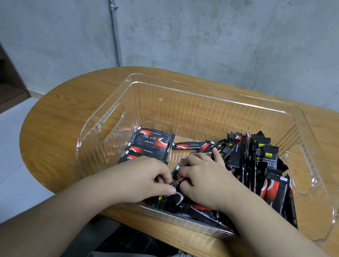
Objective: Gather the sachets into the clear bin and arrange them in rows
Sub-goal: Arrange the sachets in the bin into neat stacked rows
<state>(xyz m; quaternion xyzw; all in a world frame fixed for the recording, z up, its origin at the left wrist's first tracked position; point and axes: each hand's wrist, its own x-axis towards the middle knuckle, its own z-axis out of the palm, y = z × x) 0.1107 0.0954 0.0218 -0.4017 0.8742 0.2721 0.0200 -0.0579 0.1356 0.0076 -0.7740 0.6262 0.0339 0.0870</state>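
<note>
Inside the clear bin (210, 95), the left hand (146, 177) and right hand (205, 177) both pinch one instant-coffee sachet (177, 180), seemingly light, slick and floppy, best gripped by its crimped ends.

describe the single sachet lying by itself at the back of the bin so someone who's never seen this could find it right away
Start at the clear bin on the wooden table. Along its far floor, between the flat row of sachets on the left and the upright bunch on the right, lies the lone sachet. It alone lies flat and crosswise, touching no row.
</note>
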